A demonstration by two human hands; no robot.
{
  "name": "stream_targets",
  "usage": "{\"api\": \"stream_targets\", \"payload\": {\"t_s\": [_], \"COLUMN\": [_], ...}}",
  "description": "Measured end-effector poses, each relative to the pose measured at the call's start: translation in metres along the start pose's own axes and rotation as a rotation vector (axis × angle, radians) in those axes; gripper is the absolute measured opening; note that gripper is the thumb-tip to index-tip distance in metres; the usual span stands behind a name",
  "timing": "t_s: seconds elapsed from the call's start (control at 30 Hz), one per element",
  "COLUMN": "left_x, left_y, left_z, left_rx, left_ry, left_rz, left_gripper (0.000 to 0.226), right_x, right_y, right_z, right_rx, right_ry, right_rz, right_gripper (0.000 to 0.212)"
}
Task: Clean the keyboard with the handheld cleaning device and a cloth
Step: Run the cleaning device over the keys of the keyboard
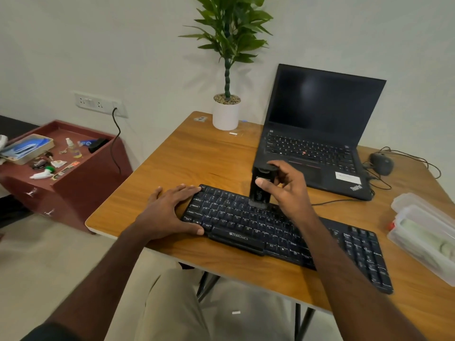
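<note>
My right hand [285, 190] grips the cleaner [261, 187] upright, nozzle on the keyboard [283, 232] top rows, covering keys. My left hand [172, 210] lies flat, steadying its left end. Keyboard near worktop [197, 158] front edge; box [426, 232] cut off right. Cloth unseen.

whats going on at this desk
A person is cleaning a black keyboard on a wooden table. The right hand holds a black handheld cleaning device upright, its lower end on the upper key rows. The left hand lies flat on the keyboard's left end, steadying it. An open laptop sits behind. No cloth is visible.
</note>
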State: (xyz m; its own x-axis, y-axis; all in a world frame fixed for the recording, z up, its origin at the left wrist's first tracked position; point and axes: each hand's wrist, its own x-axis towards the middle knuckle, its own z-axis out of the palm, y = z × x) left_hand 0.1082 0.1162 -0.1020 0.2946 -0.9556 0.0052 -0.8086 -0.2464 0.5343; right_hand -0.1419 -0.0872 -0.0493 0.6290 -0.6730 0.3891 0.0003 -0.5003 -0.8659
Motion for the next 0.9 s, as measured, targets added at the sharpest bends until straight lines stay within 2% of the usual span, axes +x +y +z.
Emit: {"api": "stream_targets", "payload": {"t_s": [0.2, 0.37, 0.57, 0.63, 0.77, 0.9], "left_x": [-0.001, 0.0, -0.004, -0.007, -0.011, -0.005], "left_y": [0.001, 0.0, 0.006, 0.01, 0.046, 0.096], "left_z": [0.0, 0.0, 0.003, 0.007, 0.024, 0.049], "left_rx": [-0.008, 0.008, 0.034, 0.078, 0.249, 0.363], "left_ry": [-0.004, -0.009, 0.022, 0.062, 0.221, 0.241], "left_rz": [-0.008, -0.007, 0.023, 0.048, 0.117, 0.204], "left_gripper": [0.119, 0.122, 0.119, 0.118, 0.117, 0.114], "right_x": [-0.006, -0.015, -0.011, -0.01, -0.012, -0.016], "right_y": [0.001, 0.012, 0.005, 0.003, 0.008, 0.006], "right_z": [0.023, -0.019, -0.02, -0.007, 0.012, 0.004], "right_rx": [-0.022, -0.012, 0.019, 0.013, -0.03, -0.045], "right_ry": [-0.087, -0.101, 0.019, 0.006, -0.028, 0.012], "right_rz": [0.017, 0.044, -0.03, -0.039, -0.014, -0.015], "right_gripper": [0.031, 0.027, 0.029, 0.03, 0.031, 0.03]}}
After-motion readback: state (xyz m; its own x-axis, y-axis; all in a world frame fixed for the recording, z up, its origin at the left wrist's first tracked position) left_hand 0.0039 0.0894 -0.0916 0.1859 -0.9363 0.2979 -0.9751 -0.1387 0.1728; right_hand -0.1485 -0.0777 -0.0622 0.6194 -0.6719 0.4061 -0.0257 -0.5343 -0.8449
